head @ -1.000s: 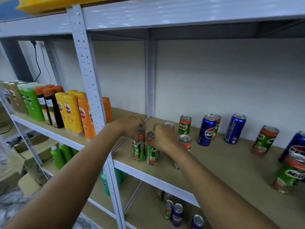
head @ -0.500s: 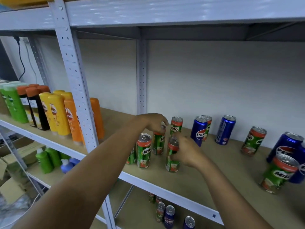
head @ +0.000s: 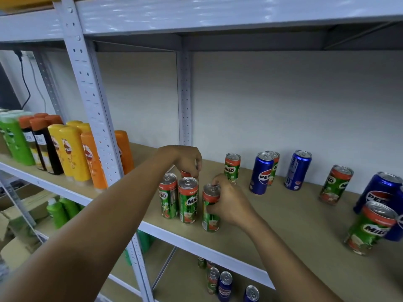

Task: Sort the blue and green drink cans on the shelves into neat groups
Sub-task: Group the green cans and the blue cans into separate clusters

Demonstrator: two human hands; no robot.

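In the head view, the green Milo cans are being gathered at the near left of the shelf (head: 294,219). The right hand (head: 229,203) grips one Milo can (head: 210,211) around its body. The left hand (head: 187,159) pinches the top of a far can (head: 185,173). Next, I think, both cans should be pushed against the two standing Milo cans (head: 178,198).

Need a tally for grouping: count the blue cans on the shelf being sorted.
4: Pepsi can and second blue can mid-shelf near the wall; third can far right; fourth can cut by the frame edge. More may be hidden.
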